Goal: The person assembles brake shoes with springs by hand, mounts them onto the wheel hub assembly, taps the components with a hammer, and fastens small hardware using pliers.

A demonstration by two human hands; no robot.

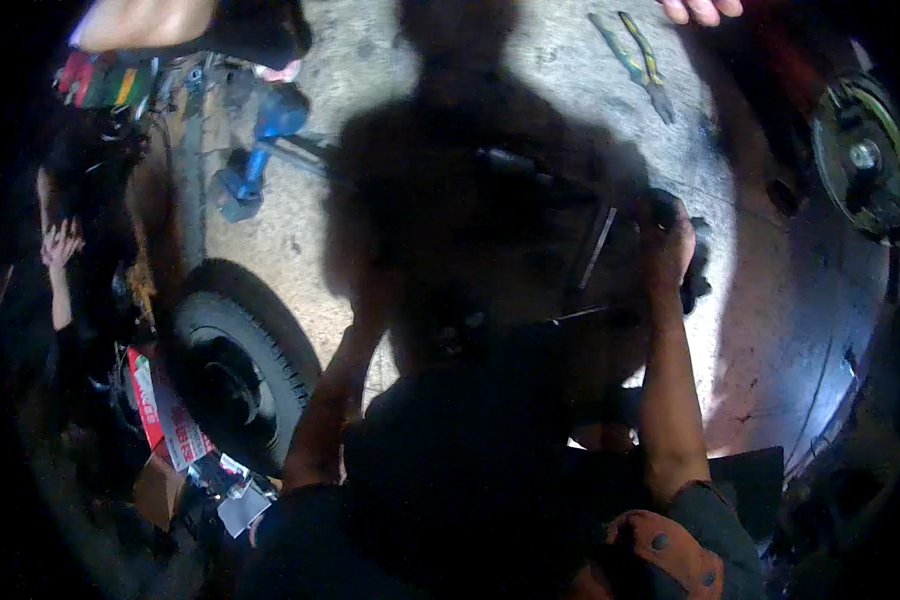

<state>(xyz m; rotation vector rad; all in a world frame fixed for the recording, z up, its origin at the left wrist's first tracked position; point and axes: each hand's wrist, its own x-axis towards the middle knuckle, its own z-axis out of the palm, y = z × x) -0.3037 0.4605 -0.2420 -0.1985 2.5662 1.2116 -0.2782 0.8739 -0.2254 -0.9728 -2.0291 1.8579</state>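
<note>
My right hand point(673, 250) is curled at the right edge of my shadow, fingers bent around something dark that I cannot make out. Black parts point(702, 265) show just beside it. To its left, a thin shiny metal rod point(598, 248) lies in the shadow, with another thin bright piece point(580, 315) below it. My left hand point(373, 298) reaches into the shadow's left side; its fingers are lost in the dark. A blue cordless power tool point(260, 150) lies beyond my left hand. Pliers with green-yellow handles point(635, 60) rest on the floor ahead.
A tyre on its wheel point(240, 370) is at the left, near a red-and-white box point(165, 410). At the right stands a round hub or brake part point(863, 155). Other people's hands show at the top right point(703, 10) and far left point(62, 242).
</note>
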